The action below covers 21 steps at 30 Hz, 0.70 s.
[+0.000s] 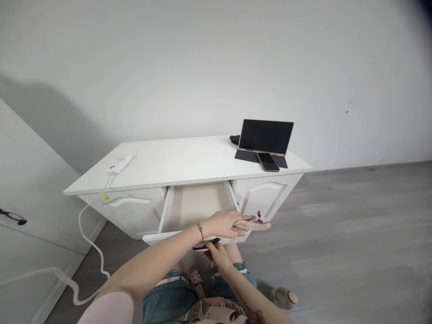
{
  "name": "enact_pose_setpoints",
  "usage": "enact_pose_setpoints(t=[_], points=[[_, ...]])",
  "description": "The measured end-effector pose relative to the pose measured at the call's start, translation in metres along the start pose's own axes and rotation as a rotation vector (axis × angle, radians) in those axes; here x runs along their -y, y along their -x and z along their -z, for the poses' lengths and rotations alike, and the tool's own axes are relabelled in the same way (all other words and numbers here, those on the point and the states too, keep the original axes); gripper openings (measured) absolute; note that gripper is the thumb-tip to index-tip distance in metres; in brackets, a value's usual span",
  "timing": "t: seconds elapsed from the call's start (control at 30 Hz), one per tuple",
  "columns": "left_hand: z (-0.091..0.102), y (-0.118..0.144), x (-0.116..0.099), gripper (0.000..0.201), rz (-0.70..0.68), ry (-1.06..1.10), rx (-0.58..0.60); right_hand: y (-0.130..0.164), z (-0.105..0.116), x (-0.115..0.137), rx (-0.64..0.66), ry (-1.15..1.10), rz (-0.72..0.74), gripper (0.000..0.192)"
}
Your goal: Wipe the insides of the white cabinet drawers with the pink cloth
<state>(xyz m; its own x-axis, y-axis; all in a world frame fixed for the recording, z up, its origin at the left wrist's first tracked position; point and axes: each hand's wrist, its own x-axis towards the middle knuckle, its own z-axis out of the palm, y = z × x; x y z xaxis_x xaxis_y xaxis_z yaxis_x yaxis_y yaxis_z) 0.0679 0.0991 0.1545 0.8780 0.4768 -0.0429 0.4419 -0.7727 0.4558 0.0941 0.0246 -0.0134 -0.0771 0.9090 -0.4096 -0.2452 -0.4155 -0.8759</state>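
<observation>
My left hand (225,224) reaches across the top of the drawer front, its fingers closed on a pale, pinkish, flat soft-looking thing (258,226) with a dark red bit at its top. What kind of thing it is, I cannot make out. Below it, my right hand (218,253) grips the black drawer handle (200,247) at its right end. The white drawer (164,218) is pulled out of the cabinet, and its pale inside bottom shows bare.
On the white cabinet top (178,157) stand a tablet (266,136) in a dark cover, a phone (268,162) and a white power strip (119,164). Its cable (92,240) hangs at the left. A glass jar (281,297) with a cork-like lid stands on the floor at right.
</observation>
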Motion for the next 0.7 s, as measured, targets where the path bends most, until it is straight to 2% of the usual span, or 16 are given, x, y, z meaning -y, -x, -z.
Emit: enact_pose_setpoints(t=[0.1, 0.2, 0.33, 0.47, 0.7], points=[[-0.009, -0.004, -0.010, 0.059, 0.016, -0.220, -0.010, 0.001, 0.000, 0.001, -0.004, -0.008, 0.017, 0.034], [-0.013, 0.001, -0.013, 0.053, 0.032, -0.340, -0.050, 0.006, 0.001, 0.006, -0.017, -0.007, 0.039, 0.035], [-0.011, 0.021, -0.009, 0.056, 0.055, -0.375, -0.076, 0.011, 0.002, 0.013, -0.011, 0.042, 0.076, 0.031], [-0.011, 0.046, -0.002, 0.058, 0.108, -0.360, -0.118, 0.010, 0.002, 0.010, -0.016, 0.071, 0.066, 0.026], [-0.024, 0.081, 0.003, 0.060, 0.257, -0.508, -0.229, 0.002, 0.000, -0.003, -0.071, 0.069, -0.001, 0.017]])
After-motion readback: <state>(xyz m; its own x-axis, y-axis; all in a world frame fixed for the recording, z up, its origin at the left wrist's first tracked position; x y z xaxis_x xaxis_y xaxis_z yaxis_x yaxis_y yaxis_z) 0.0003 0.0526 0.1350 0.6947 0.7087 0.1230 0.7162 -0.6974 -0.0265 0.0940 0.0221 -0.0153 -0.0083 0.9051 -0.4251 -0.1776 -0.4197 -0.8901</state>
